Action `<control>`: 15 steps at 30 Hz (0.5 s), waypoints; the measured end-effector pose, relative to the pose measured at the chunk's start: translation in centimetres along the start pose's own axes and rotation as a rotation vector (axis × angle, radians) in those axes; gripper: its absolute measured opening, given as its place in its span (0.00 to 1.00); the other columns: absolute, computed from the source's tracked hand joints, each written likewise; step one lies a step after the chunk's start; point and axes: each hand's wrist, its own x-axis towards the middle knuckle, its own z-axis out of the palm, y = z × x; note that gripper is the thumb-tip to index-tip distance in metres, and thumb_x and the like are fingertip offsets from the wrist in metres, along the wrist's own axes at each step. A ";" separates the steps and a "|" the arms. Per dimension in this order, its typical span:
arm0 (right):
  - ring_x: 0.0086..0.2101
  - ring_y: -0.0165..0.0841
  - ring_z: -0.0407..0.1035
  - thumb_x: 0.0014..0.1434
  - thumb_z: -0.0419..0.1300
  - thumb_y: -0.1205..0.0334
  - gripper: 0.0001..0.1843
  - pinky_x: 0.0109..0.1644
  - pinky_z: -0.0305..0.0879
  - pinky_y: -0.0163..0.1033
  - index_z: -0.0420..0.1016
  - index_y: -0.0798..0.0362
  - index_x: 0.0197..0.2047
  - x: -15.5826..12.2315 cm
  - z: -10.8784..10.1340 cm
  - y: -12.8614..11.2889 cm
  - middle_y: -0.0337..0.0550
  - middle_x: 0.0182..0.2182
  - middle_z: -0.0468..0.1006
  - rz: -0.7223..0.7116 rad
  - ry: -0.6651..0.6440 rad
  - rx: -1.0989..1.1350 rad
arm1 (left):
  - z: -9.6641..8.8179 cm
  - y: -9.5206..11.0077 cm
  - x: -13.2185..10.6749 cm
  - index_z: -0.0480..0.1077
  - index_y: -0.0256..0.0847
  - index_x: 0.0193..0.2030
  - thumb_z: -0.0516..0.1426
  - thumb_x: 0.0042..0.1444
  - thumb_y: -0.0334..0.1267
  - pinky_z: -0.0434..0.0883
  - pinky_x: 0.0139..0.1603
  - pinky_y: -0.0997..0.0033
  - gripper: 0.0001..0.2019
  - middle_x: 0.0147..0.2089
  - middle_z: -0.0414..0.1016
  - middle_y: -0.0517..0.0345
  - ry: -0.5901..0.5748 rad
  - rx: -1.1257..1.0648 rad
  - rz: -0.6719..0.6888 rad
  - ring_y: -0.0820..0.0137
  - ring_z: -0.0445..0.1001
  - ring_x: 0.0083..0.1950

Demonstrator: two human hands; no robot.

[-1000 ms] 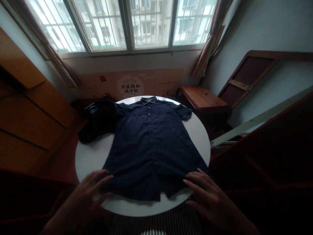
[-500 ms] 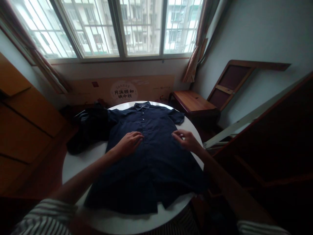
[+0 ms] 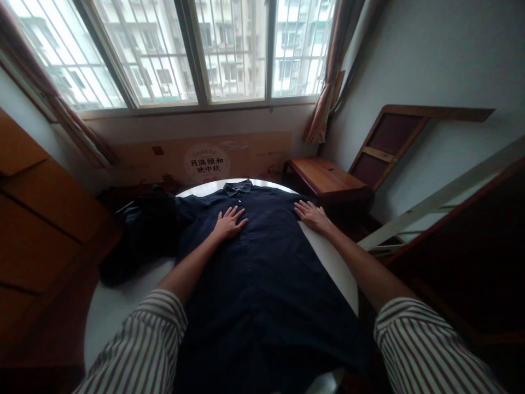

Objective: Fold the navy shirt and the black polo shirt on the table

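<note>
A dark navy short-sleeved shirt (image 3: 262,279) lies spread face up, its collar at the far side and its buttoned front running toward me. Flat on the upper chest, beside the button line, rests my left hand (image 3: 229,223) with fingers spread. My right hand (image 3: 312,214) lies open on the sleeve at the right, near the table's edge. Under the shirt is a round white table (image 3: 118,306). Neither hand grips anything. The shirt's hem runs partly out of view at the bottom.
A black heap, perhaps a bag or cloth (image 3: 143,230), sits on the table's left side. Beyond the table stand a printed cardboard panel (image 3: 254,156) and a low wooden table (image 3: 324,175). Orange-brown cabinets (image 3: 41,219) are at left, a dark slanted panel (image 3: 463,262) at right.
Both hands have moved farther up the shirt. Their curled fingers have straightened and now lie flat on the cloth. My view has shifted closer over the table.
</note>
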 end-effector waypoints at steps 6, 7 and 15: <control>0.70 0.45 0.43 0.69 0.44 0.47 0.30 0.69 0.39 0.65 0.57 0.47 0.71 -0.1 0.3 1.9 0.46 0.72 0.52 0.120 0.041 0.014 | 0.3 0.1 0.1 0.48 0.54 0.74 0.40 0.66 0.63 0.42 0.71 0.37 0.34 0.77 0.45 0.55 0.023 0.005 0.011 0.54 0.43 0.76; 0.69 0.47 0.44 0.69 0.45 0.48 0.31 0.69 0.42 0.63 0.57 0.51 0.71 0.1 0.2 2.0 0.50 0.71 0.53 0.145 0.065 0.013 | 0.2 0.1 0.1 0.49 0.54 0.74 0.40 0.66 0.63 0.42 0.71 0.37 0.33 0.77 0.45 0.55 0.028 0.004 0.009 0.54 0.43 0.76; 0.48 0.56 0.73 0.51 0.67 0.49 0.27 0.52 0.69 0.51 0.78 0.67 0.43 1.4 -1.0 3.2 0.67 0.42 0.79 0.428 0.238 0.349 | 0.1 0.5 -0.1 0.51 0.52 0.74 0.42 0.66 0.61 0.42 0.71 0.36 0.33 0.77 0.45 0.54 0.039 -0.007 -0.005 0.55 0.43 0.76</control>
